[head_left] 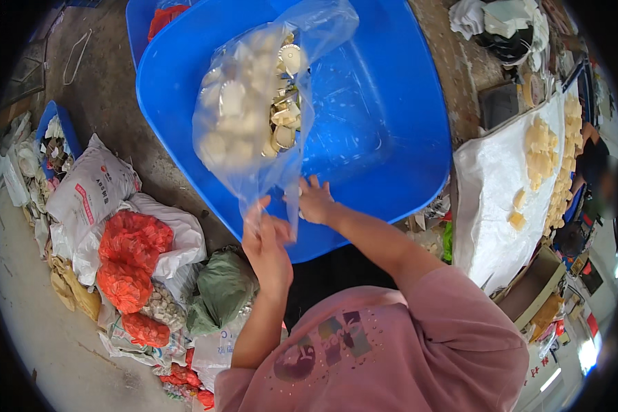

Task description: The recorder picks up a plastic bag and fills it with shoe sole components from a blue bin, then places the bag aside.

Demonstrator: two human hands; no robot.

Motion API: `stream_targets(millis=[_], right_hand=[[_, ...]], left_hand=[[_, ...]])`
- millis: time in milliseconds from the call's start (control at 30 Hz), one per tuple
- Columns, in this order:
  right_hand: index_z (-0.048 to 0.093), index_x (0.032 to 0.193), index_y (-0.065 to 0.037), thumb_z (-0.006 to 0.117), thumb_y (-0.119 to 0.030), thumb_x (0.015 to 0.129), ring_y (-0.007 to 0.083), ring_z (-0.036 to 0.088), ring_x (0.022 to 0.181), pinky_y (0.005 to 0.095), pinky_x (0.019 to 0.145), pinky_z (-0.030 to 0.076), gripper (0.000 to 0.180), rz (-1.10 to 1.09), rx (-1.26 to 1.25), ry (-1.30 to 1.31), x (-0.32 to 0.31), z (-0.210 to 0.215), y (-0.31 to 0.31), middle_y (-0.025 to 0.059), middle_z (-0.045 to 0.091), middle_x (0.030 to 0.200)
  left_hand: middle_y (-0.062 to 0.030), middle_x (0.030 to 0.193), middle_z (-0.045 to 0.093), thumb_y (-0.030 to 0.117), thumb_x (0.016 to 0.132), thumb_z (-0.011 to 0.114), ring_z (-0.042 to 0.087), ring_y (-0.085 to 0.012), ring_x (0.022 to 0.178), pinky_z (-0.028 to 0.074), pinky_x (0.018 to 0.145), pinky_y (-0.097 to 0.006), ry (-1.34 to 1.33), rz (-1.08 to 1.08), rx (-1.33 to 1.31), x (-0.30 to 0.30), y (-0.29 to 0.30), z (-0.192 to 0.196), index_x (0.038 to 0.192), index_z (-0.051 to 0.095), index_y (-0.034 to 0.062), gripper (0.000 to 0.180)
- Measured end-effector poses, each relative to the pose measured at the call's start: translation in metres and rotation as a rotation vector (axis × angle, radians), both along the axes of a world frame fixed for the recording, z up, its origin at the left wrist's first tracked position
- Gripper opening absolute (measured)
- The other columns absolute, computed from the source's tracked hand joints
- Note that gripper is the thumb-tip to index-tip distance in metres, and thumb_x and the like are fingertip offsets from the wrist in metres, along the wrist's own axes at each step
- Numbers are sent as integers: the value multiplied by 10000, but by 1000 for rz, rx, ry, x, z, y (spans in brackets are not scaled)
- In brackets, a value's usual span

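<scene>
We've got both grips pinched on the bottom end of a clear plastic bag [254,103], left hand [266,244] and right hand [316,200] close together, with the bag full of pale round plastic pieces [235,103] hanging over the big blue tub [391,137]. Off to our left, orange mesh sacks [132,257] and white bags [89,189] are piled on the floor, and to the right a white sheet [491,199] holds small yellowish blocks [544,151].

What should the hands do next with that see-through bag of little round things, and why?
Probably lift the bag's bottom end a little higher. Both the left hand and the right hand grip the clear bag by its lower end over the blue tub, whose floor looks bare, while the pale round pieces sit bunched inside.
</scene>
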State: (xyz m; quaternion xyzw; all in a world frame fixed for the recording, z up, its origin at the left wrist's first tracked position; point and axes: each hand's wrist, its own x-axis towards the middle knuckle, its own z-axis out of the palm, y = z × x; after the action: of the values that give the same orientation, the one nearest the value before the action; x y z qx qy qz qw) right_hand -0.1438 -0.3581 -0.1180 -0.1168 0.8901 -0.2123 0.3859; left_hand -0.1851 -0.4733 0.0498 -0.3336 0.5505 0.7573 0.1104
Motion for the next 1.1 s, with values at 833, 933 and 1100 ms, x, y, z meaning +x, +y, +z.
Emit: stream_targets(millis=[833, 933, 1100], right_hand=[[449, 1161, 6, 512, -12, 786, 204, 519, 812, 294, 758, 440, 381, -968, -390, 566, -193, 87, 97, 141, 513, 974], [505, 1070, 11, 489, -14, 789, 157, 511, 661, 283, 596, 424, 283, -1115, -492, 46, -180, 136, 92, 93, 562, 773], [550, 983, -7, 493, -23, 789, 165, 496, 614, 292, 559, 406, 202, -887, -474, 328, -136, 228, 123, 85, 559, 753]], left_hand=[[48, 709, 379, 14, 844, 482, 350, -34, 624, 316, 592, -158, 180, -468, -137, 1, -25, 85, 1291, 343, -69, 475], [32, 744, 422, -5, 823, 492, 383, -38, 659, 333, 646, -152, 188, -451, -211, -3, -33, 97, 1259, 387, -73, 453], [-62, 923, 529, -15, 808, 496, 496, -106, 818, 399, 776, -221, 245, -250, -170, -2, -33, 114, 940, 505, -48, 136]])
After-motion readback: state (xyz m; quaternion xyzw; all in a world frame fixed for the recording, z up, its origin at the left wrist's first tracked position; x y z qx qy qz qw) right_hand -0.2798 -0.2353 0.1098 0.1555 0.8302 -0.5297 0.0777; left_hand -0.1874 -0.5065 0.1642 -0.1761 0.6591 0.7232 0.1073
